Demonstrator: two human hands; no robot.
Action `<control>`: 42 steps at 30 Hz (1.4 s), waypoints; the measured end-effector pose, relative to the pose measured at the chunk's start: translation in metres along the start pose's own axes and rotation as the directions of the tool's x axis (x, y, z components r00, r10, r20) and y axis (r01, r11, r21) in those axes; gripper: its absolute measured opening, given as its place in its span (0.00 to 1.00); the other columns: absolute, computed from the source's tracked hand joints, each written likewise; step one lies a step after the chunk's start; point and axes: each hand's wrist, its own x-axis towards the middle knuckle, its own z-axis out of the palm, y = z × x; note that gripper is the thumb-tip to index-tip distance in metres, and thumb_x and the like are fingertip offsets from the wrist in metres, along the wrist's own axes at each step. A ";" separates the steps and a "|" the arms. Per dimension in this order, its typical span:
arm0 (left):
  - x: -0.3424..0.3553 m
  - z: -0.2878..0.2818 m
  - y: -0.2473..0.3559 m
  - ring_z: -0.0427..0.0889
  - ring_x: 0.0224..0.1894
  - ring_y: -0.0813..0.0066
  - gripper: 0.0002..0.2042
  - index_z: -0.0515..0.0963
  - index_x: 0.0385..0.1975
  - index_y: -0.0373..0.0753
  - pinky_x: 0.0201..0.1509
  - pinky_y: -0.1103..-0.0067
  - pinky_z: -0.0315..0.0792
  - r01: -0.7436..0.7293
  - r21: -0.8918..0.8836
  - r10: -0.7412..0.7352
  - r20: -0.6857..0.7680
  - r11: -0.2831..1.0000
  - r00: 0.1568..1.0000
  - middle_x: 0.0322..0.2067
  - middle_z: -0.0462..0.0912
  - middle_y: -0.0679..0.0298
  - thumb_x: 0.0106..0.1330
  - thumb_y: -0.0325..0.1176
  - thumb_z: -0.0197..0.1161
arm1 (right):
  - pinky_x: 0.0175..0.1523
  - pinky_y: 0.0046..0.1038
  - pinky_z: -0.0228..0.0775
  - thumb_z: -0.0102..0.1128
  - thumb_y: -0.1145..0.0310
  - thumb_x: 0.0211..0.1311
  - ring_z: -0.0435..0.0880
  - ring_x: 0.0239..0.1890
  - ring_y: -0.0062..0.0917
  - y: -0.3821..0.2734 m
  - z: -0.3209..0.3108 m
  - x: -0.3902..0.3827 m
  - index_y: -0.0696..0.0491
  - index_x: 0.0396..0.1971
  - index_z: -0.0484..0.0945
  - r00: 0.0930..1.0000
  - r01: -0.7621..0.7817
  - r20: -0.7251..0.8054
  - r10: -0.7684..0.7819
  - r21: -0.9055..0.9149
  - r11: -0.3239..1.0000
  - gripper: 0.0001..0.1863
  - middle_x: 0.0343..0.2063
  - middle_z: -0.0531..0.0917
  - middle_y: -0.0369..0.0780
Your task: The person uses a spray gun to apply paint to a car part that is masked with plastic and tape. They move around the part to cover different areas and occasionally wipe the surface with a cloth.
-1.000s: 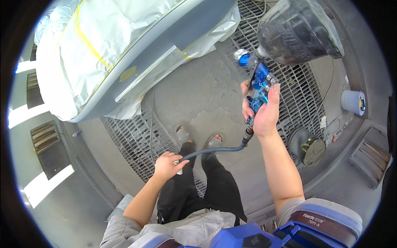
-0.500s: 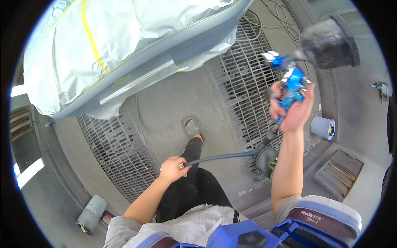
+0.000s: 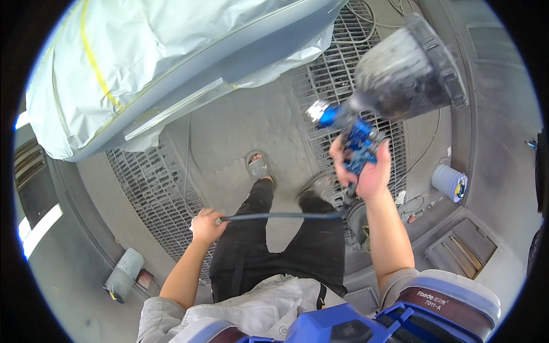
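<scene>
My right hand [image 3: 372, 171] is wrapped round the grip of a blue and silver spray gun [image 3: 355, 137], raised to the right of my body. A large, paint-smeared cup [image 3: 403, 71] sits on the gun, slightly blurred, and the silver nozzle end points left. From the grip's lower end a dark air hose [image 3: 280, 216] runs left across my legs. Closed round that hose is my left hand [image 3: 207, 226], low on the left. Up at the left, apart from the gun, stands a grey car body part [image 3: 229, 57] covered with pale masking film [image 3: 154, 46].
Floor gratings [image 3: 154, 200] run on both sides of a grey floor strip [image 3: 223, 131]. A white bucket [image 3: 449, 182] stands at the right, a grey roll-like container [image 3: 124, 274] at lower left. Loose hose [image 3: 366, 26] lies at the top. My respirator [image 3: 343, 323] fills the lower edge.
The spray gun and my right hand have moved left and down. My left hand has shifted left, still on the hose. My second foot now shows, and the covered panel sits slightly further left.
</scene>
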 end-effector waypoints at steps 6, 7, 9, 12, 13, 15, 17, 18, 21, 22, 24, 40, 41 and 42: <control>-0.001 0.042 0.070 0.83 0.40 0.52 0.12 0.87 0.31 0.42 0.44 0.62 0.78 0.138 -0.074 -0.146 -0.122 0.988 0.982 0.30 0.82 0.59 0.56 0.43 0.79 | 0.19 0.24 0.60 0.34 0.21 0.72 0.65 0.14 0.18 -0.001 -0.065 0.031 0.58 0.48 0.73 0.829 0.293 -0.457 -0.321 -0.133 0.947 0.47 0.37 0.80 0.38; -0.010 0.050 0.075 0.83 0.41 0.53 0.12 0.88 0.31 0.43 0.45 0.62 0.78 0.202 -0.075 -0.211 -0.142 0.976 0.967 0.30 0.82 0.60 0.56 0.43 0.79 | 0.19 0.24 0.60 0.35 0.21 0.72 0.66 0.14 0.18 0.006 -0.062 0.029 0.57 0.48 0.73 0.856 0.282 -0.421 -0.302 -0.111 0.953 0.47 0.37 0.80 0.38; -0.029 0.066 0.081 0.83 0.42 0.52 0.11 0.88 0.32 0.44 0.46 0.61 0.78 0.372 -0.083 -0.380 -0.135 0.925 0.915 0.31 0.82 0.60 0.57 0.42 0.78 | 0.19 0.23 0.60 0.37 0.21 0.71 0.66 0.14 0.18 0.021 -0.052 0.026 0.56 0.49 0.73 0.929 0.230 -0.291 -0.226 -0.023 0.973 0.46 0.37 0.80 0.38; -0.071 0.092 0.096 0.83 0.43 0.53 0.11 0.87 0.31 0.44 0.48 0.62 0.78 0.495 -0.068 -0.500 -0.093 0.866 0.861 0.33 0.83 0.60 0.56 0.42 0.79 | 0.19 0.22 0.60 0.39 0.20 0.69 0.67 0.14 0.17 0.032 -0.045 0.018 0.57 0.53 0.73 0.994 0.030 0.109 -0.029 -0.010 0.999 0.47 0.37 0.80 0.38; -0.083 0.103 0.107 0.83 0.44 0.53 0.11 0.87 0.31 0.44 0.48 0.62 0.78 0.461 -0.085 -0.468 -0.114 0.884 0.876 0.32 0.83 0.60 0.56 0.42 0.78 | 0.19 0.21 0.60 0.40 0.19 0.68 0.66 0.14 0.16 0.030 -0.050 0.018 0.57 0.54 0.73 0.974 -0.033 0.224 0.027 0.023 0.999 0.48 0.37 0.81 0.38; -0.104 0.124 0.129 0.84 0.45 0.54 0.11 0.88 0.32 0.43 0.49 0.62 0.78 0.429 -0.098 -0.438 -0.094 0.898 0.894 0.32 0.83 0.61 0.57 0.42 0.78 | 0.19 0.20 0.60 0.42 0.17 0.65 0.66 0.15 0.14 0.022 -0.059 0.020 0.58 0.55 0.72 0.905 -0.099 0.414 0.092 -0.005 0.995 0.51 0.38 0.80 0.38; -0.115 0.148 0.156 0.84 0.45 0.54 0.12 0.88 0.32 0.43 0.49 0.63 0.78 0.470 -0.168 -0.487 -0.082 0.867 0.869 0.32 0.84 0.61 0.57 0.42 0.78 | 0.20 0.19 0.59 0.43 0.17 0.64 0.66 0.15 0.12 0.018 -0.062 0.025 0.58 0.54 0.71 0.951 0.043 0.310 -0.018 -0.076 0.996 0.52 0.40 0.79 0.38; -0.119 0.160 0.168 0.84 0.45 0.54 0.12 0.88 0.33 0.43 0.49 0.63 0.79 0.490 -0.202 -0.516 -0.098 0.848 0.851 0.32 0.84 0.60 0.57 0.43 0.78 | 0.20 0.19 0.59 0.43 0.17 0.65 0.66 0.16 0.12 0.017 -0.062 0.029 0.58 0.55 0.70 0.950 0.175 0.278 -0.142 -0.098 0.980 0.51 0.41 0.78 0.38; -0.124 0.186 0.188 0.84 0.44 0.54 0.12 0.89 0.34 0.42 0.48 0.62 0.79 0.639 -0.345 -0.689 -0.031 0.687 0.724 0.33 0.84 0.60 0.57 0.43 0.78 | 0.21 0.18 0.58 0.44 0.30 0.75 0.67 0.18 0.13 0.030 -0.050 0.035 0.56 0.64 0.65 0.966 0.226 0.153 -0.206 -0.127 0.966 0.41 0.40 0.77 0.39; -0.125 0.192 0.191 0.84 0.44 0.54 0.12 0.88 0.34 0.42 0.48 0.62 0.79 0.645 -0.341 -0.697 -0.043 0.684 0.716 0.32 0.84 0.59 0.57 0.43 0.78 | 0.22 0.17 0.57 0.44 0.35 0.78 0.66 0.19 0.12 0.036 -0.046 0.036 0.57 0.70 0.62 0.969 0.180 0.183 -0.167 -0.059 0.982 0.40 0.39 0.77 0.38; -0.129 0.199 0.193 0.84 0.43 0.53 0.12 0.88 0.34 0.42 0.47 0.61 0.78 0.669 -0.320 -0.715 -0.041 0.671 0.698 0.32 0.84 0.59 0.58 0.43 0.78 | 0.21 0.18 0.57 0.42 0.33 0.78 0.67 0.18 0.13 0.046 -0.047 0.049 0.54 0.79 0.56 0.926 -0.010 0.376 0.033 -0.063 0.998 0.45 0.37 0.78 0.39; -0.165 0.230 0.110 0.85 0.41 0.50 0.13 0.89 0.36 0.38 0.46 0.63 0.79 0.678 -0.532 -0.833 -0.100 0.507 0.544 0.34 0.86 0.55 0.58 0.39 0.79 | 0.22 0.26 0.62 0.33 0.24 0.74 0.66 0.15 0.19 0.160 -0.047 0.070 0.55 0.45 0.73 0.999 0.035 0.003 -0.035 -0.088 0.996 0.42 0.36 0.79 0.35; -0.169 0.225 0.105 0.85 0.40 0.51 0.13 0.89 0.36 0.38 0.46 0.63 0.79 0.672 -0.498 -0.809 -0.114 0.549 0.577 0.34 0.86 0.55 0.57 0.39 0.79 | 0.22 0.26 0.63 0.34 0.22 0.72 0.67 0.15 0.19 0.167 -0.048 0.074 0.55 0.45 0.74 0.995 0.028 0.094 -0.018 -0.105 0.994 0.44 0.36 0.79 0.35; -0.171 0.219 0.102 0.85 0.40 0.52 0.12 0.89 0.35 0.39 0.46 0.63 0.78 0.662 -0.462 -0.782 -0.126 0.591 0.610 0.33 0.85 0.56 0.57 0.39 0.79 | 0.22 0.25 0.63 0.34 0.20 0.70 0.67 0.15 0.18 0.173 -0.050 0.077 0.55 0.45 0.75 0.991 0.007 0.137 0.007 -0.102 0.995 0.46 0.37 0.80 0.35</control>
